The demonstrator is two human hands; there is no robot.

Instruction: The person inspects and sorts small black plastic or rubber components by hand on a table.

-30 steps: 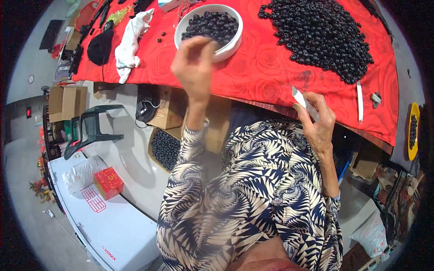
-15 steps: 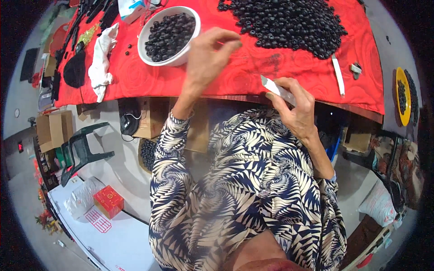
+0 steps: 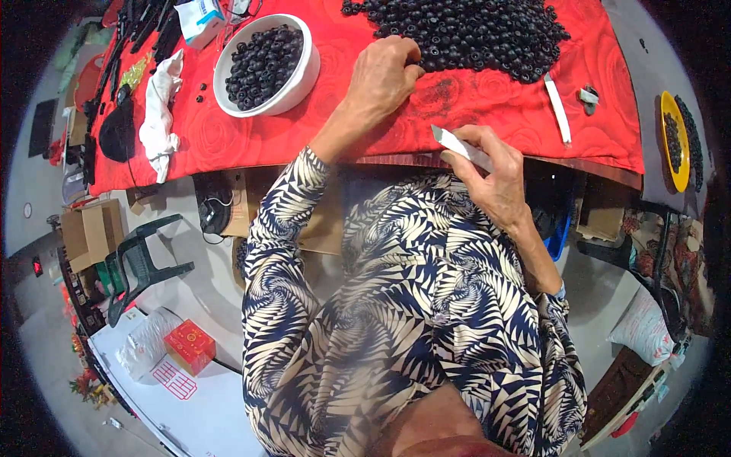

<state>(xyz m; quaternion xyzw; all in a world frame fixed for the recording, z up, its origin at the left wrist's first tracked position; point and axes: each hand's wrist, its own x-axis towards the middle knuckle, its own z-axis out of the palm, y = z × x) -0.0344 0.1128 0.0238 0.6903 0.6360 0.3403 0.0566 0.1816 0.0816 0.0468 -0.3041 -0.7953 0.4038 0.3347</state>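
Red tablecloth [image 3: 251, 141], perhaps blade [image 3: 462, 146], half-hidden.

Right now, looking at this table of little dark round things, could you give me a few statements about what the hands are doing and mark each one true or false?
1. The left hand rests at the edge of the heap of dark round pieces on the red cloth. True.
2. The right hand is empty. False: it holds a thin pale blade-like tool.
3. The white bowl holds dark round pieces. True.
4. The white bowl lies to the right of the big heap. False: it lies to its left.
5. A second pale strip lies on the cloth near the heap. True.
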